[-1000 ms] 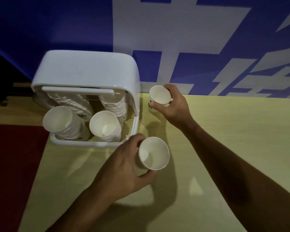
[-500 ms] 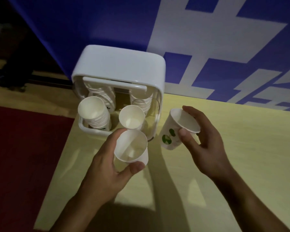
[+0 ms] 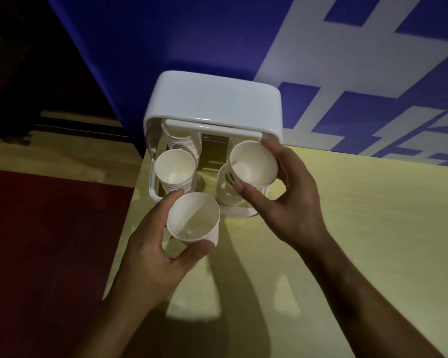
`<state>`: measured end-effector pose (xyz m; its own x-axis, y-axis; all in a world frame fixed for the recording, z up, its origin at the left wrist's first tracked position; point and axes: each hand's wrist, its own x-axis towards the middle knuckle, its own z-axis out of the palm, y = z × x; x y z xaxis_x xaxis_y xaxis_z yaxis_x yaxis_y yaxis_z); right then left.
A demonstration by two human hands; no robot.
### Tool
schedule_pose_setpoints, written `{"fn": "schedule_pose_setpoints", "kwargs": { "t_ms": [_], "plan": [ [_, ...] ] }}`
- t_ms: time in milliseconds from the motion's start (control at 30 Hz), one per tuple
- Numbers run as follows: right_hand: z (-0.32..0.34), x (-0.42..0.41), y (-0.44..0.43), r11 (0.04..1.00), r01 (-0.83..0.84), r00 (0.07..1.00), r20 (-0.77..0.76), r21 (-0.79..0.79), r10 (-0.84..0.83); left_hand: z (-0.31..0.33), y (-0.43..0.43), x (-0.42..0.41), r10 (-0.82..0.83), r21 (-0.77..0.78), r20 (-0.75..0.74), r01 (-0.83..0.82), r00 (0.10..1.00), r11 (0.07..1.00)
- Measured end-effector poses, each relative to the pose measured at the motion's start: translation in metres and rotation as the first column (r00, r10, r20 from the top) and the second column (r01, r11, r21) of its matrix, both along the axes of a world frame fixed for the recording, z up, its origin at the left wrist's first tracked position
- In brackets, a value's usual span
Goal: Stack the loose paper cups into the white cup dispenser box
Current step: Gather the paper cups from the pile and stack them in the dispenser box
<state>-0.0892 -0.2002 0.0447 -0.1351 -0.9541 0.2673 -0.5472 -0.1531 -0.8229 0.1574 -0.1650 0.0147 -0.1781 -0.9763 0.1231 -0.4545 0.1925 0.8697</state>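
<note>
The dispenser box [image 3: 212, 99] already holds stacks [image 3: 175, 169], while the right hand [image 3: 290, 202] grips a cup [image 3: 254, 165] above one and the left hand [image 3: 150, 257] grips a second cup [image 3: 193, 220], neither nested

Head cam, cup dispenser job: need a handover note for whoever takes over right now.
Hands: the left hand grips a paper cup over the table edge, in front of the white dispenser box. The right hand grips a second cup, tilted, over the right stack in the box.
The left stack stands beside it.
Done: both cups in hand.
Left: seat the second cup on the right stack, then nest the other.
</note>
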Motion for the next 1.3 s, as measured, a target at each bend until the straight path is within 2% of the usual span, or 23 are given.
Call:
{"fn": "schedule_pose_setpoints", "kwargs": {
  "t_ms": [367,567,700,800,900,967,1067,1300],
  "plan": [
    [-0.048,0.015,-0.007,0.994,0.021,0.995,-0.101,0.106,-0.01,0.0,0.0,0.006,-0.013,0.026,0.003,0.013,1.0,1.0],
    [-0.061,0.02,-0.009,0.986,0.004,1.0,-0.029,0.165,0.001,-0.001,-0.006,0.002,0.02,0.004,-0.006,-0.02,1.0,1.0],
    [-0.044,0.019,0.002,0.984,0.042,0.999,-0.024,0.174,-0.038,0.005,-0.009,-0.005,-0.006,-0.041,-0.037,0.005,0.999,0.999],
    [-0.017,0.016,0.021,0.991,0.039,0.994,0.097,0.128,-0.052,0.018,-0.013,-0.016,-0.005,-0.054,-0.053,0.002,0.999,0.999],
    [0.009,0.013,0.032,0.99,-0.078,0.973,0.224,0.118,0.05,0.037,-0.025,-0.034,-0.018,-0.024,-0.082,0.016,0.996,1.0],
    [0.019,0.01,0.031,0.987,-0.122,0.97,0.224,0.108,0.096,0.046,-0.038,-0.048,-0.062,-0.037,-0.106,0.059,0.992,0.998],
    [0.024,0.004,0.022,0.991,-0.099,0.964,0.256,0.085,0.074,0.049,-0.057,-0.064,-0.112,-0.066,-0.086,0.106,0.99,0.992],
    [0.004,-0.002,0.006,0.99,-0.064,0.972,0.233,0.129,0.033,0.028,-0.078,-0.077,-0.091,-0.091,0.007,0.091,0.996,0.992]
  ]
}}
